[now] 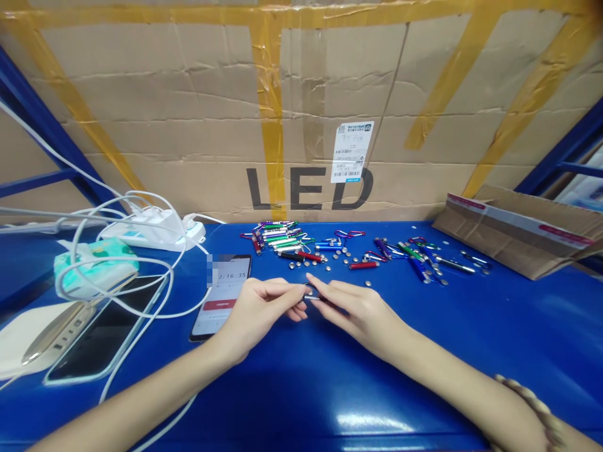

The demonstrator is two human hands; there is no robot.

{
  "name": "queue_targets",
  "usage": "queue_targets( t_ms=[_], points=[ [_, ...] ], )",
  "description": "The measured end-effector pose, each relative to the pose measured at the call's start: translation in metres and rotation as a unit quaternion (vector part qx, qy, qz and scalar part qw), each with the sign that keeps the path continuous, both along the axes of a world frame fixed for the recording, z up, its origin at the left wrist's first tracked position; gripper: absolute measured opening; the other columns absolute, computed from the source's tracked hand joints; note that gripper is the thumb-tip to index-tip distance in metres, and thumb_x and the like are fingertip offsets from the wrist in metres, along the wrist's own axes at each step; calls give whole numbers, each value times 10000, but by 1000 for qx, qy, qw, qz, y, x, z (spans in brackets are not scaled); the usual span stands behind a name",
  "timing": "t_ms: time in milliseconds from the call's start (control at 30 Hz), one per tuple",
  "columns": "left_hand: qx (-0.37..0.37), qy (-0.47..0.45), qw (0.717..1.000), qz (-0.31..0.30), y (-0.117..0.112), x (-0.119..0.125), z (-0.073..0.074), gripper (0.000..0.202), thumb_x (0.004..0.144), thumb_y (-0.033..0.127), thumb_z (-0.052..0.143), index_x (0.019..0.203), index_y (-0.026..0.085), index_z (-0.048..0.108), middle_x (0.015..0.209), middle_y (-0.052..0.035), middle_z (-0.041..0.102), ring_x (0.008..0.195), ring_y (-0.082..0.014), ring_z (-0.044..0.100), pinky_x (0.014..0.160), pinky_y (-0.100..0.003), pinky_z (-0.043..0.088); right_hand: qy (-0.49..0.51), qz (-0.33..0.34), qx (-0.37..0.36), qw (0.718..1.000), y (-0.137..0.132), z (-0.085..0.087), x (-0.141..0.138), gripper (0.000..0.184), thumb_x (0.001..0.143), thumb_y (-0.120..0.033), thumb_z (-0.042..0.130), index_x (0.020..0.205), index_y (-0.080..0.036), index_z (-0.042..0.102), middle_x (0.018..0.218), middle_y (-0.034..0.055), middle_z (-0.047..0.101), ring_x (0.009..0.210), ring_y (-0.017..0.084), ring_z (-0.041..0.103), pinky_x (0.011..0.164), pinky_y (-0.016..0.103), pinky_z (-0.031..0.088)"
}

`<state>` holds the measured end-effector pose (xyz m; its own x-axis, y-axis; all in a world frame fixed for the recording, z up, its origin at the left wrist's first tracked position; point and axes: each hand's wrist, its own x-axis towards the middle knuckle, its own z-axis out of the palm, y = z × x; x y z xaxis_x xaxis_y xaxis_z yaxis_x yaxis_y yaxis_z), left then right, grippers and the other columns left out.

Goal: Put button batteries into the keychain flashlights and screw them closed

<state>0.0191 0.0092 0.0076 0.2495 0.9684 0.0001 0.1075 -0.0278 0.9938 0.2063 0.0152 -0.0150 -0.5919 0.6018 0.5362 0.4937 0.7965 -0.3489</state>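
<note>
My left hand [273, 300] and my right hand [358, 306] meet over the near middle of the blue table. Both pinch a small black-and-silver keychain flashlight [311, 297] between their fingertips, which hide most of it. A tiny silvery piece shows at the fingertips, too small to name for sure. Just beyond the hands lie several loose button cells [335, 257]. Behind these is a pile of keychain flashlights [281, 240] in green, silver and purple with carabiner clips. A red flashlight [363, 265] lies beyond my right hand.
More flashlights [417, 254] lie scattered at the right, near an open cardboard box [513, 235]. A phone showing a timer [221, 301] rests left of my left hand. White cables [172, 270], a second phone [110, 333] and a tissue pack [94, 263] crowd the left. A large carton [198, 125] stands behind.
</note>
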Motion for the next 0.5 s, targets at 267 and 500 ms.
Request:
queue_targets(
  t_ms=[267, 500],
  points=[
    [52, 41, 998, 3, -3, -1, 0, 274, 776, 268, 607, 548, 161, 718, 606, -42, 663, 648, -157, 616, 633, -256, 515, -48, -27, 99, 994, -3, -2, -6, 348, 932, -226, 333, 1122, -62, 574, 719, 101, 634, 613, 169, 603, 563, 272, 512],
    [-5, 14, 1000, 5, -4, 1, 0, 244, 752, 303, 630, 596, 140, 725, 632, -33, 637, 637, -144, 615, 638, -249, 519, -12, -28, 154, 988, -2, -7, -7, 283, 932, -224, 364, 1033, -70, 579, 677, 81, 628, 568, 145, 582, 517, 247, 496]
  ],
)
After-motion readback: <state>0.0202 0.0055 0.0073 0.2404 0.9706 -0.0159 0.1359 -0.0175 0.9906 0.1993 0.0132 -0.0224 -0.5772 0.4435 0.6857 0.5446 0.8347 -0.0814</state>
